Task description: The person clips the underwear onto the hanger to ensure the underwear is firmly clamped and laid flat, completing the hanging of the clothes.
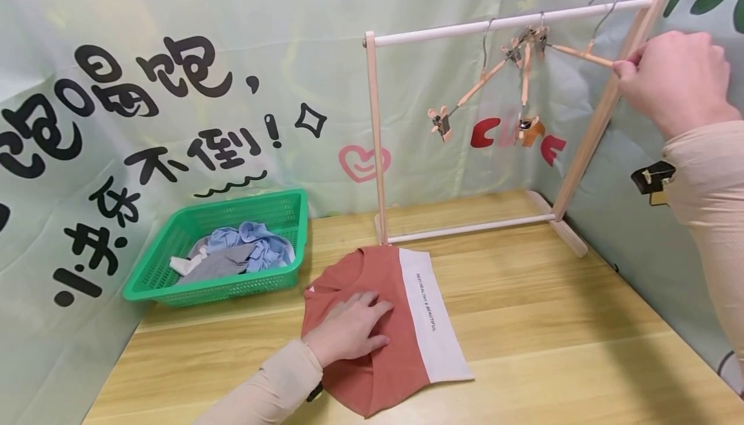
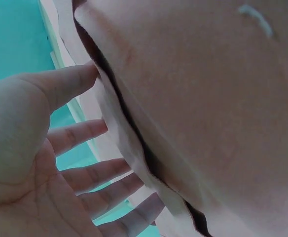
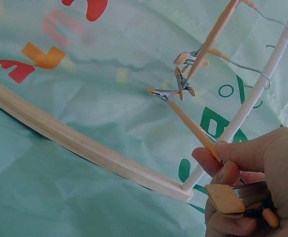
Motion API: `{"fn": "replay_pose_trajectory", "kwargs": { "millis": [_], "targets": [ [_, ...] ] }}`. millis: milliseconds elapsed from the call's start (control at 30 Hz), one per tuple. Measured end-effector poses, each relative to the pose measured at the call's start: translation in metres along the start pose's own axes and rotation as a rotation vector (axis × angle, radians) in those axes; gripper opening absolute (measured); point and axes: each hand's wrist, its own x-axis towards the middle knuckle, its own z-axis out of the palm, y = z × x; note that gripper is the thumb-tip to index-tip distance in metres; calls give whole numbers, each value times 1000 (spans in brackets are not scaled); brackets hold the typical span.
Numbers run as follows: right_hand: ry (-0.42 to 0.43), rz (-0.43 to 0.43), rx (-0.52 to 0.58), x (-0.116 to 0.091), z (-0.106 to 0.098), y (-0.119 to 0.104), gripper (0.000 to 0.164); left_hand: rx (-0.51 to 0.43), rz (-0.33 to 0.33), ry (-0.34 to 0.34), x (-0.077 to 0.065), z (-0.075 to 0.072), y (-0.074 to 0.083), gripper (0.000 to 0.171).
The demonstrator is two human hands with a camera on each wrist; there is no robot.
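Observation:
A pair of reddish-brown underpants (image 1: 395, 321) with a wide white waistband lies flat on the table. My left hand (image 1: 351, 328) rests on them, its fingers spread and loosely bent; the left wrist view shows that hand (image 2: 60, 163) with fingertips against the fabric edge. Up at the rack's right end, my right hand (image 1: 677, 82) grips one end of a wooden clip hanger (image 1: 581, 55), whose hook is at the top rod. In the right wrist view, thumb and fingers of the right hand (image 3: 257, 173) pinch the hanger bar beside a clip (image 3: 225, 199).
A wood-and-white drying rack (image 1: 465, 31) stands at the back right, with two more clip hangers (image 1: 482, 79) on its rod. At the back left, a green basket (image 1: 232, 286) holds crumpled blue, grey and white cloths (image 1: 256, 244). A printed curtain (image 1: 279, 89) encloses the table (image 1: 523, 334).

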Motion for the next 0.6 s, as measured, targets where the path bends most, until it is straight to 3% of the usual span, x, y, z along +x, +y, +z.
{"fn": "replay_pose_trajectory", "kwargs": {
  "millis": [600],
  "targets": [
    [-20,43,-15,0,6,16,47,0,3,8,1,1,1,56]
  ]
}}
